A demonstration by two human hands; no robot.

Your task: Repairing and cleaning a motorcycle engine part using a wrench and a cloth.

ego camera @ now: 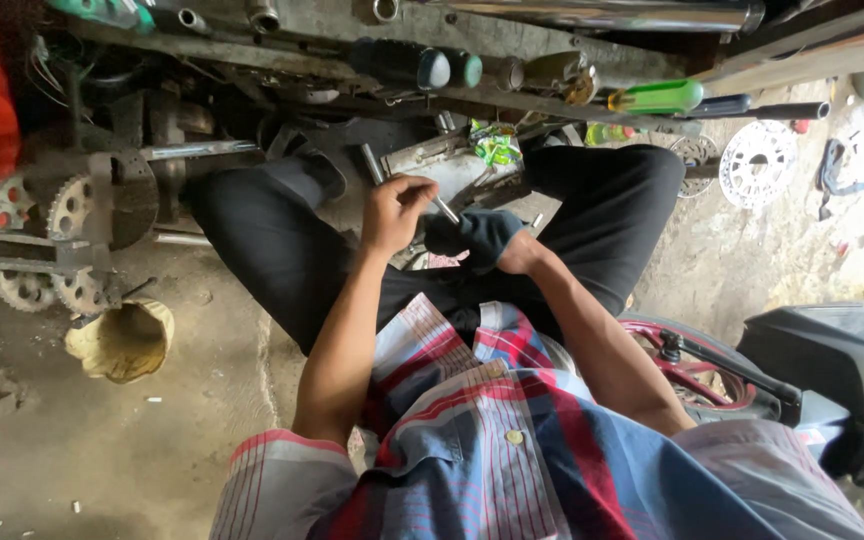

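Steel rod point(444, 208) sits inside left hand point(392, 212) closed grip; right hand point(482, 240) clutches dark rag point(467, 232).

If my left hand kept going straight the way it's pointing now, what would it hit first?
Probably the grey metal part on the floor between your knees: the left hand, gripping a metal rod, points toward it. Depth is hard to judge from above.

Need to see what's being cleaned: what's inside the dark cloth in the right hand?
A thin metal rod runs out of the dark cloth toward the left hand, which grips it. The right hand is mostly wrapped in the cloth; the rod's covered end can't be seen.
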